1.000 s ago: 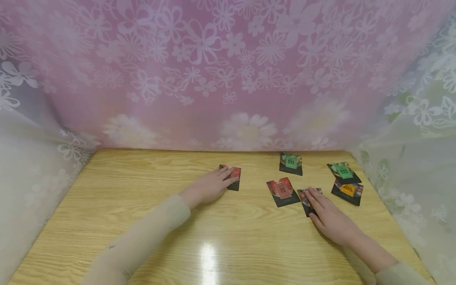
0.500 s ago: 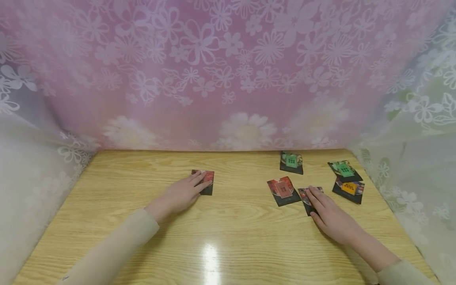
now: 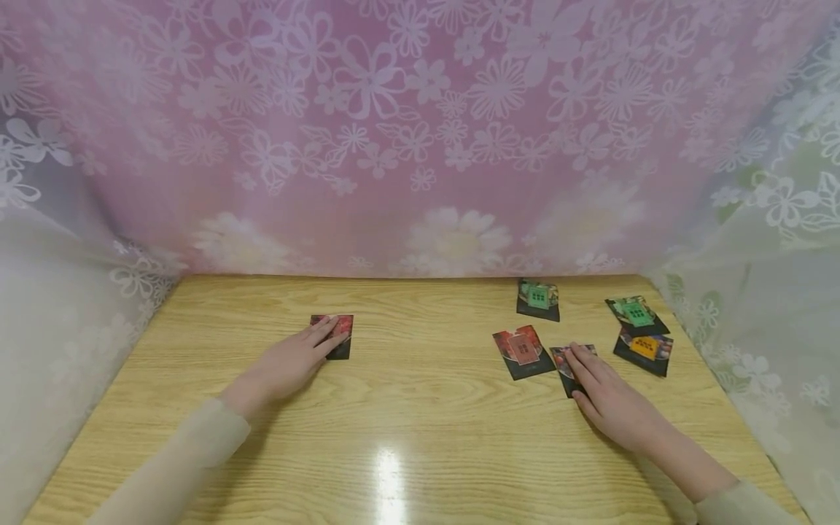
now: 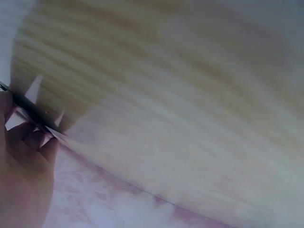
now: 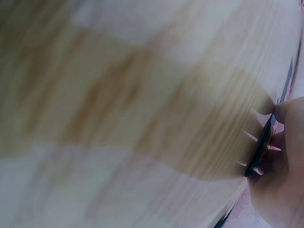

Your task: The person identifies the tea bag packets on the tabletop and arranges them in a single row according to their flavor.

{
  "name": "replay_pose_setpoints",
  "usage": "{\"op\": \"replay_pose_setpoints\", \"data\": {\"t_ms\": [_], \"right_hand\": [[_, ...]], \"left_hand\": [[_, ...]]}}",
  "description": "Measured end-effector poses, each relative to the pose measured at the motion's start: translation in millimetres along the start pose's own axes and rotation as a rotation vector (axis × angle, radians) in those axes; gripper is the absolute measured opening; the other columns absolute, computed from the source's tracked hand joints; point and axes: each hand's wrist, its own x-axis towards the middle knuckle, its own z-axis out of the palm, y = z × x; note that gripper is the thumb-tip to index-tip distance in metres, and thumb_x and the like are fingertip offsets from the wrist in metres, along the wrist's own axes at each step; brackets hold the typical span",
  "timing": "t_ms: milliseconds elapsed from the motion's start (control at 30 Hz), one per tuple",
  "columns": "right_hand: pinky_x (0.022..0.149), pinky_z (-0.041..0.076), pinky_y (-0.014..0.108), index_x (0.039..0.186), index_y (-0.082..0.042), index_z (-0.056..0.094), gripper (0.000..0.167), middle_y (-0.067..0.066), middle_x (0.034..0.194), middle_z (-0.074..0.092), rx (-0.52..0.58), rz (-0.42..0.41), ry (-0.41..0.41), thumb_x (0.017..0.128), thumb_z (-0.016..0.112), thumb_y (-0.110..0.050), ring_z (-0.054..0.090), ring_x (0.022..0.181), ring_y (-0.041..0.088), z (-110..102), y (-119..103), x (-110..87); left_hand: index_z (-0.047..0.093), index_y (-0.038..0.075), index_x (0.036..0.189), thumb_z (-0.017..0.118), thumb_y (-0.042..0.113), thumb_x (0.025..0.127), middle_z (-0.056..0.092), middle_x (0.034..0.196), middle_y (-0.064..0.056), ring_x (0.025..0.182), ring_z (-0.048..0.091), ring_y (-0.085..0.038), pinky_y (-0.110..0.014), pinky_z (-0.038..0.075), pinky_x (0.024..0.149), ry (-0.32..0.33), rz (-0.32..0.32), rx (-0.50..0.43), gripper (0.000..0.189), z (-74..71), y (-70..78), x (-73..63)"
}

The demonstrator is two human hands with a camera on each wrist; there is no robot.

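Note:
My left hand [image 3: 285, 367] lies with extended fingers over a red and black packet [image 3: 340, 344] on the left half of the table. In the left wrist view that packet [image 4: 33, 111] is a thin dark edge under the fingertips. Farther right, my right hand [image 3: 620, 408] rests its straight fingers on another dark printed packet [image 3: 565, 378], which they partly cover. Just left of that packet, close to its edge, lies a packet with a red label [image 3: 523, 350].
A green-labelled packet [image 3: 538, 300] lies near the back edge. At the right, a second green-labelled packet [image 3: 636, 315] overlaps an orange-labelled packet [image 3: 644, 351]. A pink floral curtain [image 3: 420, 146] hangs behind the wooden table [image 3: 433, 437].
My left hand has slid left across the table, and the red and black packet has moved along under its fingers. My right hand and the other packets have stayed in place.

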Motion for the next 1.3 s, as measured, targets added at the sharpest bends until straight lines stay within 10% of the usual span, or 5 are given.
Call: {"op": "replay_pose_setpoints", "data": {"t_ms": [700,1300], "right_hand": [[0.118,0.043,0.066,0.165,0.002,0.032,0.069,0.028,0.169,0.033,0.000,0.016,-0.025,0.108,0.062,-0.023,0.037,0.153,0.049,-4.0,-2.4,0.3],[0.117,0.042,0.067,0.166,0.002,0.030,0.069,0.028,0.170,0.031,0.014,0.020,-0.033,0.109,0.060,-0.024,0.035,0.154,0.049,-4.3,-1.7,-0.4]], "left_hand": [[0.046,0.009,0.162,0.056,0.011,0.109,0.041,0.167,-0.025,0.151,0.045,-0.047,-0.063,0.048,0.116,-0.032,-0.054,0.062,0.054,-10.0,-45.7,-37.5],[0.041,0.011,0.165,0.047,-0.003,0.109,0.032,0.172,-0.023,0.157,0.038,-0.042,-0.062,0.043,0.122,-0.081,-0.030,0.111,0.058,-21.0,-53.0,-50.5]]}}
